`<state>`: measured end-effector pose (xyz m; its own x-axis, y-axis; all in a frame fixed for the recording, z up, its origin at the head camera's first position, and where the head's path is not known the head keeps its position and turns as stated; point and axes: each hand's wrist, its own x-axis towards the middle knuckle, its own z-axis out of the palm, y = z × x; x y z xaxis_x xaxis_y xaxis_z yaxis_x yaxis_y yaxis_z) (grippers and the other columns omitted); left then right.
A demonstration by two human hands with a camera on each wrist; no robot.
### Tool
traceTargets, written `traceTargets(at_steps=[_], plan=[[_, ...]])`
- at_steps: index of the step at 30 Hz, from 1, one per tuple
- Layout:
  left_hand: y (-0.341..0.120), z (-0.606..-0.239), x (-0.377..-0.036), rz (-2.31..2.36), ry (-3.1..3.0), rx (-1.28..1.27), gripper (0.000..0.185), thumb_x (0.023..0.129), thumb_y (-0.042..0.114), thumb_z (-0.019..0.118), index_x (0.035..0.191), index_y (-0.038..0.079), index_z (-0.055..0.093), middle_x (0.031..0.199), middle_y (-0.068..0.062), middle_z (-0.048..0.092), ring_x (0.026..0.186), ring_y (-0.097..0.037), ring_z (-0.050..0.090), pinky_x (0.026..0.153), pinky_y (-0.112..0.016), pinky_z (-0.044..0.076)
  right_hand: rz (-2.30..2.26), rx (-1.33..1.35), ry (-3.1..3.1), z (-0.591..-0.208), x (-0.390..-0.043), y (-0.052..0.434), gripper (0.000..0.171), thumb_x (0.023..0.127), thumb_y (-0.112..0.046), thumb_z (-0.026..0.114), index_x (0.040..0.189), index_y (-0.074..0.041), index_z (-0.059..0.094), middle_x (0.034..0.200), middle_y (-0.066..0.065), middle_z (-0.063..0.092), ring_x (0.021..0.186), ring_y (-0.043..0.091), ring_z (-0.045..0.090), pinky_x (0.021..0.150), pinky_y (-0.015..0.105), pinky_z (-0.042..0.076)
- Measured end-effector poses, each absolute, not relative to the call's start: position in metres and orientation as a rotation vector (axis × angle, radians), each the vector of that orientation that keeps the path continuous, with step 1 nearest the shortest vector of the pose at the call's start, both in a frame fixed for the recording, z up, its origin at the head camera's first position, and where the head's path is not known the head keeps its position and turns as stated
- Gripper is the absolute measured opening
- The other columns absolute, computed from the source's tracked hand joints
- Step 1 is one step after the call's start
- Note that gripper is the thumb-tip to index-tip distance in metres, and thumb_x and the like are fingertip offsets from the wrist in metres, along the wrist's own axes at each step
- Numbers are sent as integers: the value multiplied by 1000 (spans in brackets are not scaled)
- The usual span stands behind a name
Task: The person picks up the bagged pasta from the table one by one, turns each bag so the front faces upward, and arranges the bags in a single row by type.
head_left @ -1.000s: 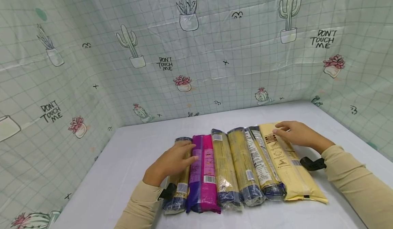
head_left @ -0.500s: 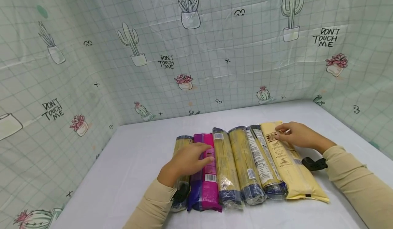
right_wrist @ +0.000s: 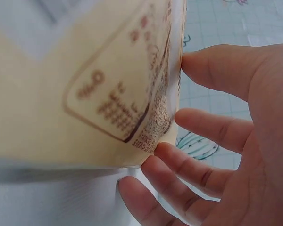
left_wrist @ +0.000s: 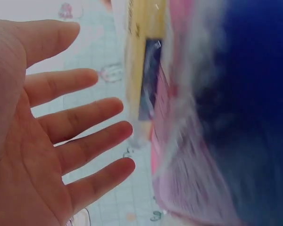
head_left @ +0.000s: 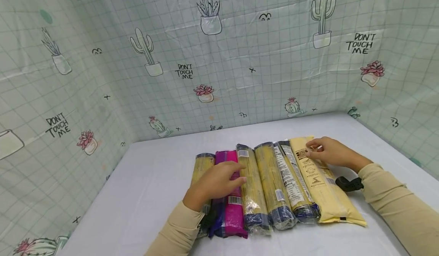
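Altogether, six packets [head_left: 253,189] abreast: left grip [head_left: 215,180] released, right grip [head_left: 333,153] unclenched against one yellow packet [head_left: 324,191].

Booth-like corner, apparently staged for tabletop recording; kind of building around it can't be told. Creased cloth [head_left: 253,44] stands behind and along both sides, walling in table [head_left: 154,180]. Print on it: green grid, potted cacti, pink succulents, "DON'T TOUCH ME" lettering. Tabletop plain white, reaching back to cloth. Black devices [head_left: 347,184] at both wrists suit recording setup.
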<state>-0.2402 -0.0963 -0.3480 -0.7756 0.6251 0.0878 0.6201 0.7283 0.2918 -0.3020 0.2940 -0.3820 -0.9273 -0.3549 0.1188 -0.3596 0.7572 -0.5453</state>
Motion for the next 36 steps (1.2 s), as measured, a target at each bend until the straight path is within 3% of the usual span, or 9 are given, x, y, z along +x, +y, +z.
traceTargets(at_steps=[17,27,33,36], plan=[[-48,-344,-226,377,2866,1287,43,103,41,55,140,20,60,141,2,57,130,-15,52,104,-32,45,897,560,-2948,-380,-302,294,62,101,-35,61,138,13,48,125,38,55,109,49,58,81,57,53],[-28,-347,-226,268,2871,1329,44,103,46,52,141,24,60,140,6,58,130,-13,52,106,-33,43,787,418,-3043,-380,-298,290,82,98,-53,59,135,19,48,125,40,55,112,55,55,81,59,52],[-22,-347,-227,270,2866,1352,44,103,45,52,140,23,61,138,6,59,128,-11,53,106,-31,43,797,371,-3097,-380,-299,288,86,93,-57,63,128,21,53,113,34,63,95,39,64,75,49,54],[-19,-346,-226,264,2856,1326,44,103,47,52,141,25,60,138,7,59,129,-10,52,106,-31,43,825,379,-3104,-379,-300,288,71,94,-50,66,120,16,60,93,21,67,77,27,61,64,40,50]])
